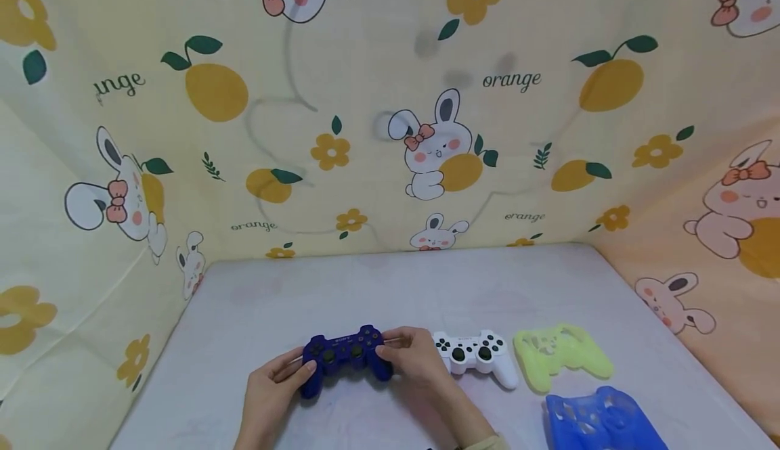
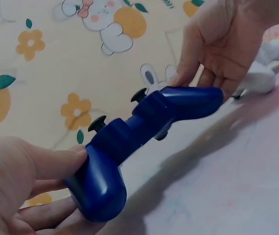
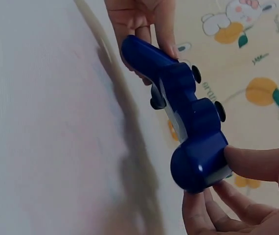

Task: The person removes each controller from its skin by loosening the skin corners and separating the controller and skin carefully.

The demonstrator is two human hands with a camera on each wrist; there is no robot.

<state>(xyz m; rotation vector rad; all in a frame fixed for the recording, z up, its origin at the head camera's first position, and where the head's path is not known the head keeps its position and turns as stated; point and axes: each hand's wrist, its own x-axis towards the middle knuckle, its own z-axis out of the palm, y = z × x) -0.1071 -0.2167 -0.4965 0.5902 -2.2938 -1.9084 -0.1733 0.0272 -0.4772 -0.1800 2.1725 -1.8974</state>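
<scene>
A dark blue game controller [image 1: 341, 354] is held between both hands above the table, its sticks and buttons facing up in the head view. My left hand [image 1: 271, 390] pinches its left grip, thumb on top and fingers underneath. On the other side my right hand [image 1: 417, 358] pinches the right grip the same way. Both wrist views show the controller [image 2: 129, 129] from its near edge, raised off the surface with a shadow below. Just right of my right hand lies a white game controller [image 1: 472, 355], partly covered by that hand.
To the right of the white controller lies a yellow-green controller-shaped cover [image 1: 557, 355]. A translucent blue cover [image 1: 600, 419] of similar shape is nearer the front right. Behind the pale table [image 1: 274, 294] and at its sides hangs patterned cloth [image 1: 365, 64].
</scene>
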